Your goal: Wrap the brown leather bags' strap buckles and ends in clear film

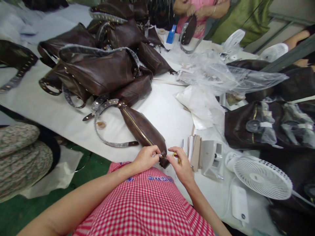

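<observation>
A dark brown leather handbag [147,126] with a gold zipper lies on the white table, its near end at my hands. My left hand [146,159] is closed at that end, pinching a small whitish piece beside the zipper's end; what it is does not show clearly. Just right of the bag's end, my right hand [182,165] has thumb and forefinger curved with a gap between their tips. Something yellow, like a tool handle [179,161], shows among its fingers, mostly hidden. From the bag's far end loops a studded strap [98,126] wrapped in clear film.
More brown bags [98,70] are heaped at the back left. Clear plastic bags [209,70] cover the back right. A tape dispenser [211,157] and a white fan [262,177] stand to my right. Across the table, a person in pink [204,6] handles a brown piece.
</observation>
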